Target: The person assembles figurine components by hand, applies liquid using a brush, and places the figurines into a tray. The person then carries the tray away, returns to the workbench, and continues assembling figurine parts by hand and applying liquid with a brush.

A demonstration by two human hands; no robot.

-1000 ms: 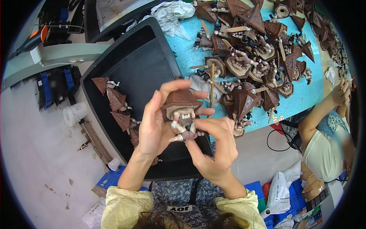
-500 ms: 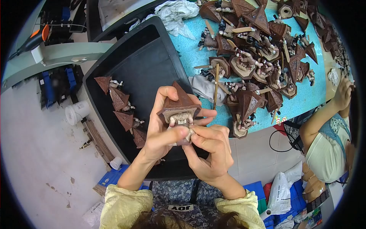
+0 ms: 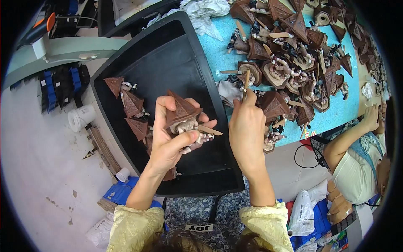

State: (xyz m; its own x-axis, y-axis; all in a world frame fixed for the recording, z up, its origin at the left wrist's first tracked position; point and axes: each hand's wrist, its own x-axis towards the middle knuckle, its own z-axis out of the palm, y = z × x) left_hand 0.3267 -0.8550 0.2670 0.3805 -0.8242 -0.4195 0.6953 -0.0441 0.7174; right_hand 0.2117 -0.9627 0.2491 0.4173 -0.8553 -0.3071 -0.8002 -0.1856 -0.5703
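My left hand point(image 3: 166, 140) is closed around a small figurine with a brown pointed roof point(image 3: 181, 110) and pale figures below it, held tilted over a black tray. A flat light-brown piece point(image 3: 210, 130) sticks out from its right side. To the right, beyond the tray's edge, my right hand point(image 3: 247, 136) has its fingers closed at the lower end of a thin wooden stick point(image 3: 247, 80). The fingertips are partly hidden behind the back of that hand. A grey-white cloth point(image 3: 228, 92) lies just left of the stick.
Several brown-roofed figurines point(image 3: 131, 103) lie along the left side of the black tray point(image 3: 193, 46). Many more figurines point(image 3: 289, 67) are heaped on the blue table point(image 3: 216, 52). At the right edge another person's arm point(image 3: 350, 136) reaches towards the table. Crumpled white plastic point(image 3: 203, 14) lies behind.
My right hand has left the figurine and moved right and up to the wooden stick. My left hand has turned the figurine and shifted slightly left. The view has moved a little.
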